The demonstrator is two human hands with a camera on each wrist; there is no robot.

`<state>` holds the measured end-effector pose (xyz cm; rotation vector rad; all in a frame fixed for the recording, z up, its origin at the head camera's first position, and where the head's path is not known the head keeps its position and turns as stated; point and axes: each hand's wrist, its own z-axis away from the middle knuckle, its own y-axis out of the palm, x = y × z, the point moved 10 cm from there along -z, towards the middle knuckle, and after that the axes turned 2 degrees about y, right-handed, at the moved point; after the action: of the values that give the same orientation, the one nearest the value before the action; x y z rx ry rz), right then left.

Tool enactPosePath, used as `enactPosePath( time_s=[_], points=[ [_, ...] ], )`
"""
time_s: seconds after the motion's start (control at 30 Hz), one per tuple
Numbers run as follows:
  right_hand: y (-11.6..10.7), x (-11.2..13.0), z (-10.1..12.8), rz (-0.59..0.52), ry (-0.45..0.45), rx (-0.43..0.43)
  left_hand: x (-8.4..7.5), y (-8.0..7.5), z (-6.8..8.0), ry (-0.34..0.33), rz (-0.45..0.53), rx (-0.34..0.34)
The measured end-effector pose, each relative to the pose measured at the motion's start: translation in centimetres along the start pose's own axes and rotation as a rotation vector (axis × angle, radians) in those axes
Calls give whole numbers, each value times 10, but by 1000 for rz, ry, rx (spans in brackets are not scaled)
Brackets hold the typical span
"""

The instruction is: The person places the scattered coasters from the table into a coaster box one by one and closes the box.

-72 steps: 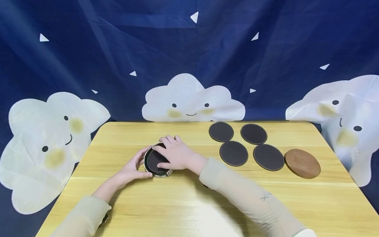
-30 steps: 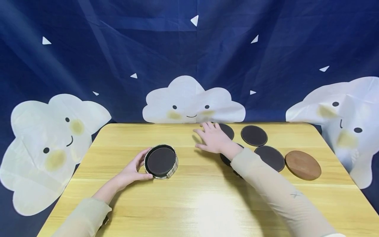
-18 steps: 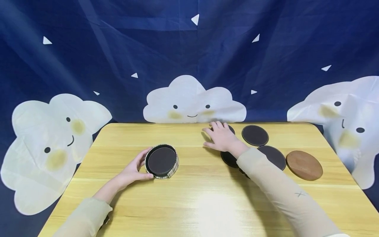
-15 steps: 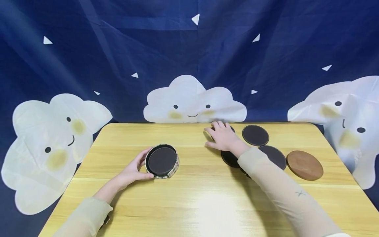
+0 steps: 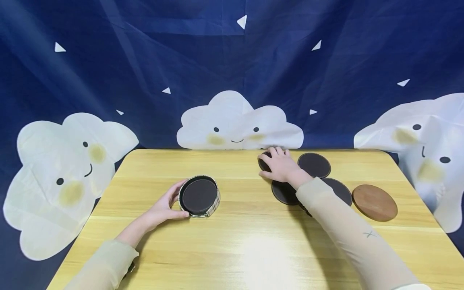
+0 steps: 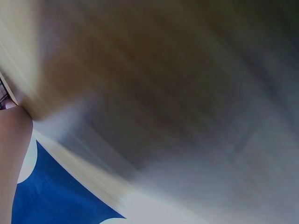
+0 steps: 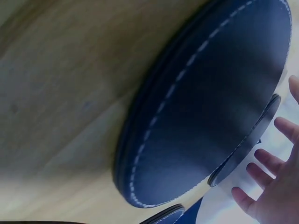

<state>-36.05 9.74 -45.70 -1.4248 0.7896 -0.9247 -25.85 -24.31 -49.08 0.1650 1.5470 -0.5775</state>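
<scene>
My left hand grips the near-left side of a round coaster holder with a plaid outer wall, its thumb at the front and fingers behind. Inside the holder lies a black round coaster. Spread over the far-left black coaster is my right hand, covering part of it. In the right wrist view the right hand's fingers are splayed, near a smaller-looking coaster beyond a large stitched coaster. The left wrist view is mostly blurred tabletop, with part of the left hand at its edge.
Three more black coasters lie close by: one at the back, one in front, one partly behind the sleeve. A brown wooden disc lies at their right. A blue cloud-patterned cloth hangs behind the wooden table.
My right hand has left the holder, swung right and moved over the far-left coaster, drifting slightly further right. My left hand has stayed on the holder.
</scene>
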Motion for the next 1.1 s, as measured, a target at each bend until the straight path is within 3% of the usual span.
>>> enactPosePath(
  time_s=[1.1],
  points=[
    [9,-23,-8,-75,132,63,-1,1,0,-2,-2,3]
  ],
)
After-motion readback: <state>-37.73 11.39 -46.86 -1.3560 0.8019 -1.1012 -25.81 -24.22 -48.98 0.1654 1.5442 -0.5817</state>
